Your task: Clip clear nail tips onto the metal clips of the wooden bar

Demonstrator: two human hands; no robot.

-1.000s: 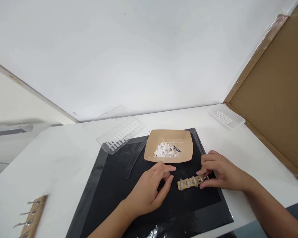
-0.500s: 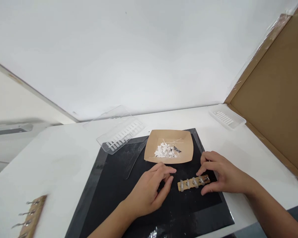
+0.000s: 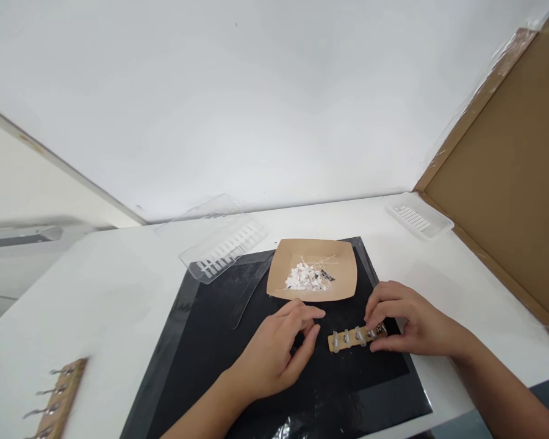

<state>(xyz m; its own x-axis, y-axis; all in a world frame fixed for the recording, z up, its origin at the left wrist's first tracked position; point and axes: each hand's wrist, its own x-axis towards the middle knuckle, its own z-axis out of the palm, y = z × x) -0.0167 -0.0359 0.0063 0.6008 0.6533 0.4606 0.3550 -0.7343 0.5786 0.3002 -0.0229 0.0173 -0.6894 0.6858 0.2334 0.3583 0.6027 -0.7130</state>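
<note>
A short wooden strip [image 3: 341, 341] lies on the black mat, with several clear nail-shaped tips [image 3: 359, 336] set across it on small metal fittings. My right hand [image 3: 402, 317] is over the strip's right end. Its thumb and index finger close from front and back around one clear tip there; the fingers partly cover it, and the exact contact is hard to see. My left hand [image 3: 283, 347] rests on the mat left of the strip, fingers loosely bent, thumb and index finger apart, nothing between them.
Behind the hands, a brown paper tray [image 3: 279, 259] holds white bits and thin sticks. Left of it are a dark curved strip [image 3: 247, 299] and an open clear case [image 3: 215, 253]. A white-lined container [image 3: 432, 228] stands at right; another wooden strip [image 3: 64, 396] with metal prongs lies at left.
My right thumb and index finger have drawn closer together around the clear tip. My left hand stays where it was.
</note>
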